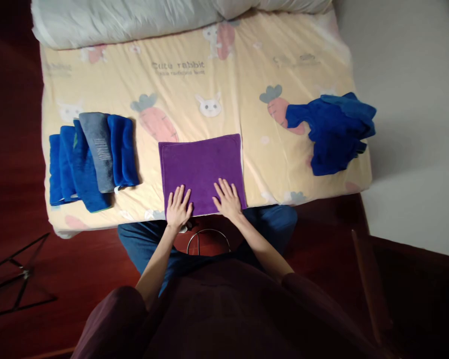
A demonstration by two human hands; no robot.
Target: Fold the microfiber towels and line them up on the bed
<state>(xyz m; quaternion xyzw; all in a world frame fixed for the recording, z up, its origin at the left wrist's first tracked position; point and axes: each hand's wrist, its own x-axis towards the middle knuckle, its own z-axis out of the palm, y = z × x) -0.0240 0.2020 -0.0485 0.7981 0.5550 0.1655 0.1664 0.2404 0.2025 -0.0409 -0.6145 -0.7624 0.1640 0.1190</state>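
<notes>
A purple towel (202,169) lies flat as a rectangle at the near edge of the bed, right in front of me. My left hand (178,207) rests palm down on its near left corner, fingers spread. On the near right part of the cloth lies my right hand (227,198), also flat with its fingers apart. To the left, several folded or rolled blue towels (86,169) sit in an overlapping row, with a grey towel (99,149) bearing stitched lettering among them. A crumpled heap of blue cloths (333,132) lies at the right.
A yellow sheet (209,80) with rabbits and carrots covers the bed. Along its far side lies a pale rolled quilt (134,20). A white wall (407,124) bounds the right. Thin black stand legs (22,274) stand on the dark red floor at the left.
</notes>
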